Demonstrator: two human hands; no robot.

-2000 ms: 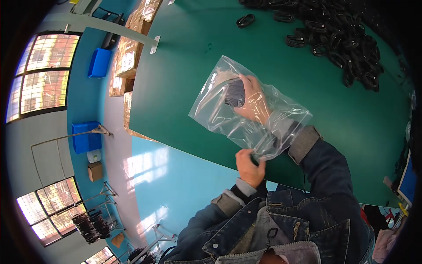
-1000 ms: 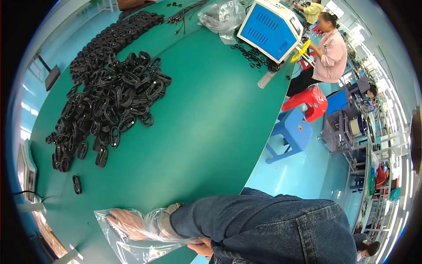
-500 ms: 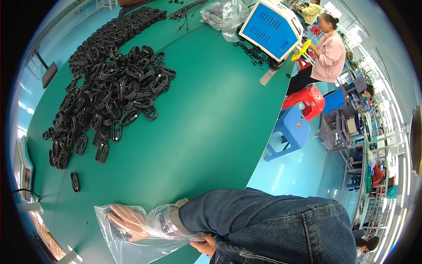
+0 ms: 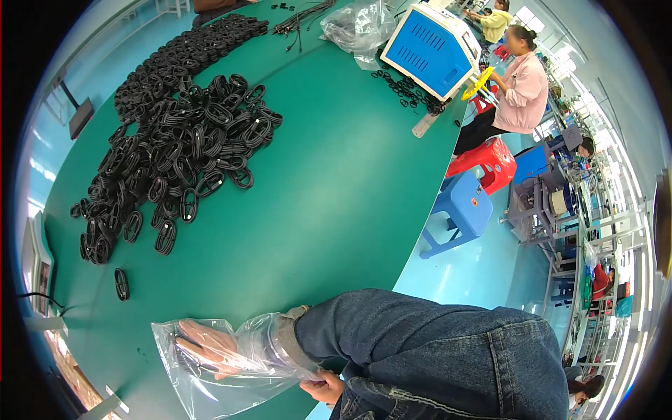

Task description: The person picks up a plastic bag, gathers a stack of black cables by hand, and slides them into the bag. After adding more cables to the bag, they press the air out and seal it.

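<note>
A clear plastic bag [image 4: 241,399] lies over the near edge of the green table. Inside it is my right hand [image 4: 210,344], fingers stretched out toward the bag's far-left end. The bag's mouth reaches up past my right wrist to the rolled denim cuff. Under the fingers shows a dark patch that I cannot make out. My left hand [image 4: 323,386] sits below the right forearm, its fingers closed on the bag's open edge. Just beyond the bag lies a single coiled black cable [image 4: 122,284]. Further off is a large heap of coiled black cables [image 4: 168,157].
The green table [image 4: 308,210] curves away. At its far end stand a blue-and-white machine [image 4: 428,50], crumpled clear plastic [image 4: 358,31] and small black rings [image 4: 402,87]. Blue [image 4: 465,206] and red stools [image 4: 493,164] stand at the right. A person in pink [image 4: 525,91] sits by the machine.
My right hand and cuff have shifted slightly up and right within the bag. My left hand keeps its grip on the bag's edge. The view has tilted a little.
</note>
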